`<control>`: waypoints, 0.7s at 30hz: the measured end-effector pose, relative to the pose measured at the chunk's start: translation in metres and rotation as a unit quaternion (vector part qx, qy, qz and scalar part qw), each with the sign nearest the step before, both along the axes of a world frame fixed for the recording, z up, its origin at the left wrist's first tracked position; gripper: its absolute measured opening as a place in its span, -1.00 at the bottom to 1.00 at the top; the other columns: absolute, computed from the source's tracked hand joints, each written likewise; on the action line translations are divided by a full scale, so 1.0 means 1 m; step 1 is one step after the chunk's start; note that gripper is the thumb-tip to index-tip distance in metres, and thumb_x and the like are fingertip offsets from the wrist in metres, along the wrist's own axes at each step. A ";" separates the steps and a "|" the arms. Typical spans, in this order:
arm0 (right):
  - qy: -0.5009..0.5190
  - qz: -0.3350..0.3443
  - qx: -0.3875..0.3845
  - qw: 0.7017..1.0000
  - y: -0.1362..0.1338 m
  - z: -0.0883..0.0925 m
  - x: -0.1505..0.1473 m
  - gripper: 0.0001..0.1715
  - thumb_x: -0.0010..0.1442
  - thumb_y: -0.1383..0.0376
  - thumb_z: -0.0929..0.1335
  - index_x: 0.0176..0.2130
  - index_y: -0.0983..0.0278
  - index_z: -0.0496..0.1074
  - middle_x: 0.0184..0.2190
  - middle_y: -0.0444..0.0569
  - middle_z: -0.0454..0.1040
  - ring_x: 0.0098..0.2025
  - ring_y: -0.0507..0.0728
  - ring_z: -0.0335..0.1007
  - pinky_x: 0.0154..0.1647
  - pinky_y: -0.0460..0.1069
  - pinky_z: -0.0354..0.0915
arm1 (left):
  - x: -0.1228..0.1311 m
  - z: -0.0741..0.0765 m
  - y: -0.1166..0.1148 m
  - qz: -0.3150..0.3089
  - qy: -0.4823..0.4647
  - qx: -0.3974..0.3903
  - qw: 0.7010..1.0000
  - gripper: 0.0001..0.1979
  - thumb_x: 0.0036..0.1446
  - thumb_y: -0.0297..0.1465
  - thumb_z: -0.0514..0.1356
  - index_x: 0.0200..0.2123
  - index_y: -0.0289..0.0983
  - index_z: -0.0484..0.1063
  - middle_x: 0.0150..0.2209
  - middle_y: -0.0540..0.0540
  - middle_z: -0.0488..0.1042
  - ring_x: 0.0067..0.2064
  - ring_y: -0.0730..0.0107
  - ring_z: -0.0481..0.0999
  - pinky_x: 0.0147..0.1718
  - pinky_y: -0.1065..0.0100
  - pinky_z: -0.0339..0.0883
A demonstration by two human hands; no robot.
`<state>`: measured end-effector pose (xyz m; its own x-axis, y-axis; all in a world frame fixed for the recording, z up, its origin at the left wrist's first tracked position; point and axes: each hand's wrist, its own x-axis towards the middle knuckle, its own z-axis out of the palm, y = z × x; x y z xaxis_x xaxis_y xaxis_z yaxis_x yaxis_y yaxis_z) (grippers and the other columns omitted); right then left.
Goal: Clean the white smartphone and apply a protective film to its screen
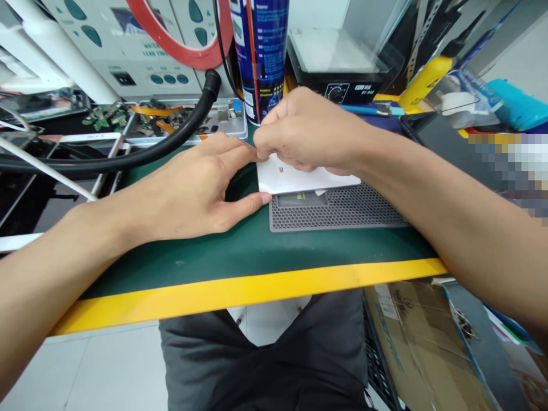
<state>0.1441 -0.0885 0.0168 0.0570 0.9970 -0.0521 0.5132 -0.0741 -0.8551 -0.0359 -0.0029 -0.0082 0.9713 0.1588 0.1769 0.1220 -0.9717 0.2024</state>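
A white phone (308, 181) with a small "mi" mark lies face down on a grey honeycomb-patterned mat (342, 212). My left hand (205, 188) steadies its left end, thumb at the near corner and fingertips at the far one. Over the phone's far left part, my right hand (308, 128) is closed in a pinch, its fingertips close to my left fingertips. Whatever those right fingers grip, if anything, is hidden. The hand and forearm cover much of the phone's far side.
Behind my hands stand a blue spray can (263, 63), a soldering station (107, 51) with red tape (180, 54) and a black hot plate (342, 68). A thick black hose (171, 140) crosses on the left. Yellow edging (240, 294) borders the green bench mat (214, 257).
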 end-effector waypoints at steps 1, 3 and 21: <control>-0.001 0.001 -0.001 1.000 0.000 0.000 0.000 -0.52 -0.09 0.27 0.38 -0.66 0.18 -0.06 -0.67 -0.23 -0.17 -0.67 -0.04 -0.24 -0.69 -0.02 -0.30 | 0.000 0.000 0.000 0.000 0.000 -0.002 1.000 -0.45 0.21 -0.02 0.09 0.19 -0.12 0.29 -0.06 -0.16 0.43 0.01 -0.02 0.42 0.05 -0.01 0.31; -0.003 -0.001 -0.002 1.000 -0.001 0.000 -0.001 -0.52 -0.08 0.27 0.37 -0.65 0.18 -0.07 -0.67 -0.23 -0.17 -0.67 -0.04 -0.24 -0.69 -0.02 -0.30 | 0.000 -0.001 0.000 0.001 -0.001 -0.006 1.000 -0.46 0.21 -0.01 0.10 0.18 -0.10 0.30 -0.06 -0.15 0.42 0.01 -0.03 0.42 0.04 -0.01 0.31; -0.018 -0.030 -0.025 0.999 -0.004 0.006 -0.003 -0.53 0.00 0.36 0.37 -0.66 0.18 -0.02 -0.71 -0.22 -0.11 -0.66 -0.04 -0.22 -0.70 -0.02 -0.29 | 0.000 -0.001 -0.001 -0.002 -0.012 0.000 1.000 -0.48 0.22 -0.06 0.11 0.17 -0.14 0.31 -0.15 -0.14 0.42 -0.02 -0.05 0.44 0.04 0.00 0.31</control>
<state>0.1407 -0.0922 0.0230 0.1199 0.9879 -0.0981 0.5362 -0.1476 -0.8311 -0.0357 -0.0041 -0.0088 0.9675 0.1556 0.1995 0.1140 -0.9720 0.2053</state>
